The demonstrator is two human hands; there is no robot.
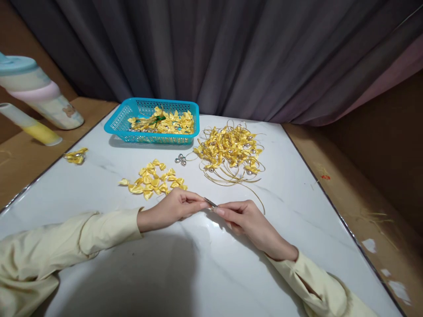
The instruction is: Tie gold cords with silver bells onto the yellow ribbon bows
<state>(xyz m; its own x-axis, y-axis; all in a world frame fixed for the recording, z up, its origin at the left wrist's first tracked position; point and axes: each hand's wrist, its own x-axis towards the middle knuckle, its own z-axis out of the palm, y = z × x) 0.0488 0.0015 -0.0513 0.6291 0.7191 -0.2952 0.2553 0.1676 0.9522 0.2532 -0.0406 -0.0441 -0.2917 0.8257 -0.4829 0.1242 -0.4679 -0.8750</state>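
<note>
Near the middle of the table, my left hand [175, 204] and my right hand [243, 220] meet fingertip to fingertip. Between them is a small, slim, dark metallic piece [210, 202], pinched from both sides; its exact kind is too small to make out. Just beyond my left hand lies a loose group of yellow satin bows [148, 179]. Farther off to the right is a heap of yellow bows with silver bells and thin gold cords [231, 147]. A little cluster of silver bells [180, 160] sits between the two groups.
A blue plastic basket [152, 140] holding more yellow bows stands at the back. One separate yellow bunch [76, 156] lies at the left. Beyond the table's left edge stand a tumbler [42, 92] and a yellow-white tube [33, 125]. A dark curtain [214, 53] hangs behind.
</note>
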